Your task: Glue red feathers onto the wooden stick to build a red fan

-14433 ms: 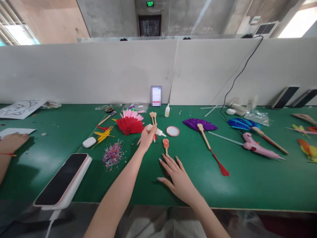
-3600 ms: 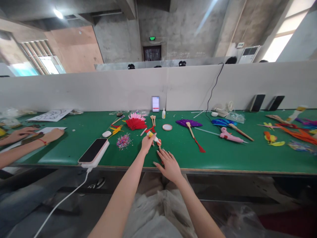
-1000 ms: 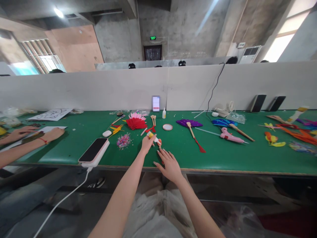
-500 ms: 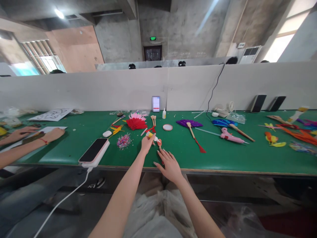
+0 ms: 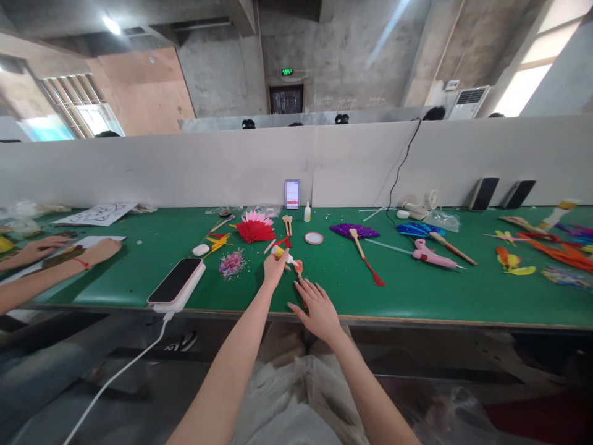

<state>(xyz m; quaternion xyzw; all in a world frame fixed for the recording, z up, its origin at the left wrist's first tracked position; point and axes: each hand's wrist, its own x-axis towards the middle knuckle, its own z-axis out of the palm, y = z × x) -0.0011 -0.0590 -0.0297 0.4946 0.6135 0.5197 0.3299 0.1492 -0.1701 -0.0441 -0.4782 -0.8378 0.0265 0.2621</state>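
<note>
My left hand [image 5: 274, 270] is closed round a small white glue bottle [image 5: 278, 251] with a yellow label. The bottle is tilted, its nozzle pointing right and down at the orange-red head of a small wooden handle [image 5: 299, 267]. My right hand [image 5: 317, 309] lies over the lower part of that handle, fingers stretched out and the thumb apart; much of the handle is hidden beneath it. Just beyond my left hand are two pale wooden handles [image 5: 288, 224] with red tassels and a red and pink feather fan [image 5: 255, 228].
A white dish [image 5: 314, 238] and another glue bottle [image 5: 307, 212] stand ahead. To the right lie a purple fan [image 5: 354, 230], a blue fan [image 5: 419, 230] and a pink glue gun [image 5: 433, 254]. Left are beads [image 5: 232, 264] and a phone [image 5: 176, 282] with a cable. Another person's hands [image 5: 102, 250] work far left.
The glue bottle and my left hand have shifted very slightly; the nozzle stays at the handle's orange-red head. My right hand keeps its place.
</note>
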